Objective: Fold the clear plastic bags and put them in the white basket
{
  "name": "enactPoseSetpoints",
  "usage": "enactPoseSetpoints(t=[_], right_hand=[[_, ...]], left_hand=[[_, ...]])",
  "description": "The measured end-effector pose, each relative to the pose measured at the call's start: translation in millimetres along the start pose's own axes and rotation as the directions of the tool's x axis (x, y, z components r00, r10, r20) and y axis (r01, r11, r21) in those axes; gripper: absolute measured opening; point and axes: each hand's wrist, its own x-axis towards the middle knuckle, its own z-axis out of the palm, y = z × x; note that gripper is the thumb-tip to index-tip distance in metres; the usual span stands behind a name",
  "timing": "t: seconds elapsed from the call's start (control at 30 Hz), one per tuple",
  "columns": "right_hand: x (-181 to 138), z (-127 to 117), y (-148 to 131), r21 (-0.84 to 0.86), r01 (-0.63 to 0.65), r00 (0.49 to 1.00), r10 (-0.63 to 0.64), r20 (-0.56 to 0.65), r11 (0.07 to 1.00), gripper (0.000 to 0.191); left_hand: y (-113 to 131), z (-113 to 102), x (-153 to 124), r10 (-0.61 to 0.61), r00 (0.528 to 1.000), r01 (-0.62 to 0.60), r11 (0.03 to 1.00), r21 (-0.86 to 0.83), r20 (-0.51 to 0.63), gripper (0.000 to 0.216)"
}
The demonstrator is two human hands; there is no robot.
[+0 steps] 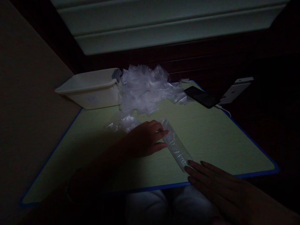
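A clear plastic bag (178, 150), long and flat, lies slantwise on the pale table. My left hand (148, 139) is at its upper left edge; the thumb and forefinger stick out apart, their tips touching the plastic, and the other fingers are curled. Flat and stretched out, the fingers of my right hand (215, 182) rest at the lower end of the bag, by the table's front edge. Just beyond my left wrist is a small crumpled piece of clear plastic (128, 122).
A heap of clear plastic bags (145, 87) covers the back of the table (217, 137), beside a white plastic bin (98, 97). At the right back, a dark phone (201, 96) lies near a white device (235, 93) and a white cable (223, 109). The room is dim.
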Motion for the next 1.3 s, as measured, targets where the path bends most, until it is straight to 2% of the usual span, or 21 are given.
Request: enactPoseSetpoints(t=[0.17, 0.27, 0.3, 0.33, 0.37, 0.4, 0.47, 0.53, 0.63, 0.77, 0.87, 0.97, 1.1, 1.3], right_hand=[[2.1, -14.6, 0.6, 0.038, -0.022, 1.0, 0.023, -0.01, 0.999, 0.076], [14.6, -31.6, 15.4, 0.154, -0.178, 0.98, 0.189, -0.059, 0.972, 0.07], [23.9, -37.5, 24.4, 0.223, -0.222, 0.957, 0.256, -0.138, 0.949, 0.06], [35.9, -42.8, 35.0, 0.3, -0.298, 0.922, 0.354, -0.157, 0.906, 0.046], [50.2, -47.2, 46.8, 0.359, -0.41, 0.875, 0.473, -0.106, 0.838, 0.035], [65.9, -50.4, 58.9, 0.393, -0.473, 0.844, 0.533, -0.054, 0.789, 0.034], [98.0, -52.7, 80.6, 0.394, -0.51, 0.852, 0.511, 0.112, 0.765, 0.04], [125.5, -50.9, 95.2, 0.327, -0.495, 0.867, 0.434, 0.245, 0.805, 0.039], [152.5, -45.5, 102.7, 0.24, -0.468, 0.859, 0.375, 0.349, 0.85, 0.037], [165.8, -40.1, 106.9, 0.274, -0.521, 0.821, 0.386, 0.421, 0.808, 0.034], [166.4, -34.9, 114.5, 0.359, -0.551, 0.814, 0.389, 0.431, 0.754, 0.037], [164.0, -28.5, 120.0, 0.442, -0.538, 0.834, 0.376, 0.404, 0.717, 0.035], [160.2, -23.0, 117.8, 0.52, -0.473, 0.881, 0.364, 0.303, 0.712, 0.025], [157.1, -18.9, 112.7, 0.551, -0.446, 0.894, 0.383, 0.234, 0.705, 0.018]], left_hand=[[-1.2, 4.5, -1.0, -0.012, 1.0, 0.012, 1.0, -0.022, -0.024, 0.042], [-2.1, 6.3, -1.7, -0.006, 0.999, 0.004, 0.999, -0.04, -0.037, 0.043], [-2.4, 6.6, -2.0, -0.005, 0.999, 0.003, 0.999, -0.044, -0.035, 0.043], [-2.7, 6.9, -2.2, -0.006, 0.999, 0.005, 0.999, -0.046, -0.034, 0.044], [-3.0, 7.1, -2.4, -0.008, 1.0, 0.006, 0.999, -0.048, -0.03, 0.044], [-3.3, 7.2, -2.5, -0.01, 1.0, 0.009, 0.999, -0.049, -0.03, 0.044], [-4.0, 7.2, -2.7, -0.014, 0.999, 0.012, 0.999, -0.051, -0.031, 0.043], [-4.7, 6.9, -2.7, -0.015, 0.999, 0.014, 0.998, -0.056, -0.031, 0.043], [-5.1, 6.0, -2.5, -0.023, 1.0, 0.022, 0.997, -0.071, -0.017, 0.042], [-5.0, 5.5, -2.6, -0.035, 0.999, 0.033, 0.996, -0.089, -0.025, 0.044], [-5.5, 5.7, -3.0, -0.053, 0.998, 0.049, 0.995, -0.089, -0.046, 0.045], [-6.7, 5.2, -3.6, -0.058, 0.996, 0.053, 0.995, -0.089, -0.062, 0.043], [-8.1, 3.5, -4.2, -0.068, 0.996, 0.063, 0.994, -0.084, -0.054, 0.043], [-8.8, 2.8, -4.8, -0.067, 0.997, 0.063, 0.994, -0.087, -0.047, 0.043]])
